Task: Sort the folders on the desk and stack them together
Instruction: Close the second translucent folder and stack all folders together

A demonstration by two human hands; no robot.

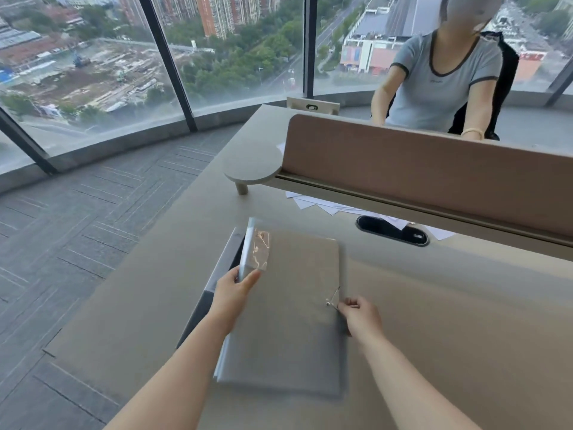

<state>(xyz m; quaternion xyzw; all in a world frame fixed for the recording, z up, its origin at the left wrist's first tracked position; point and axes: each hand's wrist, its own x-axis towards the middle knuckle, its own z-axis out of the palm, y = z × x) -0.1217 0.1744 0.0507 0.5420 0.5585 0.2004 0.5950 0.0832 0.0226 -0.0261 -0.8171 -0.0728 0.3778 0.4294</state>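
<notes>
A grey folder lies flat on the beige desk, its spine on the left carrying a clear plastic label pocket. My left hand grips that spine, thumb on top. My right hand pinches the thin elastic closure cord at the folder's right edge. A second, dark grey folder lies underneath and sticks out to the left, near the desk's left edge.
Loose white papers lie under the brown partition at the back. A black cable port sits behind the folder. A small round shelf juts out at left. A person sits beyond the partition.
</notes>
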